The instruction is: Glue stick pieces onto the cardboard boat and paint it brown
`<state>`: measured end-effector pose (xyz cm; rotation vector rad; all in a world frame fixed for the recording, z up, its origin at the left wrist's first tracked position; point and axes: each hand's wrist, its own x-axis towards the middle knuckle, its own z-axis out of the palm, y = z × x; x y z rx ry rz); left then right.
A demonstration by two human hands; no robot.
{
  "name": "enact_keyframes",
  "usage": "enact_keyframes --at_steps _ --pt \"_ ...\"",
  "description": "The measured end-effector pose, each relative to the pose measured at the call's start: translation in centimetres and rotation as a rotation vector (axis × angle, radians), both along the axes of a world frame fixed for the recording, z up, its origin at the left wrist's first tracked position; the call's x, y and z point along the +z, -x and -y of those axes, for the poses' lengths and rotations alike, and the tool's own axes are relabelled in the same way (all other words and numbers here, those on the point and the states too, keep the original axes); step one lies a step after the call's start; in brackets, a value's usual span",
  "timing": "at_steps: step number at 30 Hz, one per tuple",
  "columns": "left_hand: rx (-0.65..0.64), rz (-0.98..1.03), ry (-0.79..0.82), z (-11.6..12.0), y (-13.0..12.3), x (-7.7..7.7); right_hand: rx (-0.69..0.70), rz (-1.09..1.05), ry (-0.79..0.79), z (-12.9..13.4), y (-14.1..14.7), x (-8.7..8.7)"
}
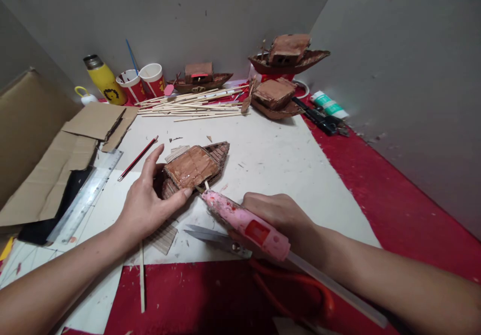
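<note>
A small brown model boat (195, 167) with a flat-topped cabin sits on the white paper. My left hand (150, 199) steadies it from the left, thumb against its near side, index finger raised; the other fingers are partly hidden. Glossy wet-looking patches show on the cabin roof. In my right hand (278, 214) is a pink hot glue gun (240, 219), a translucent glue stick (334, 287) jutting from its back. Its nozzle meets the boat's near side; whether it touches I cannot tell. Scissors (221, 242) with red handles lie beneath the glue gun.
Thin wooden sticks (195, 103) lie in a pile at the back. Three more model boats (289, 54) stand near the wall. Cups (152, 79) and a yellow bottle (105, 81) are back left. Cardboard pieces (48, 174), a clear ruler (86, 194) and a pencil (138, 158) lie left.
</note>
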<state>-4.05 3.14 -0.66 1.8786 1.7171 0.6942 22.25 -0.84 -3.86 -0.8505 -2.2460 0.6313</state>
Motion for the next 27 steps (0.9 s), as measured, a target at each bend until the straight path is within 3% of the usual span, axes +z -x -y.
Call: enact_keyframes --at_steps 9,27 --pt "0.002 -0.007 0.018 0.1 0.0 0.1 -0.023 0.024 -0.006 -0.1 -0.4 -0.3" --pt "-0.046 0.086 0.078 0.2 0.7 0.4 -0.073 0.028 -0.128 -0.1 -0.9 0.8"
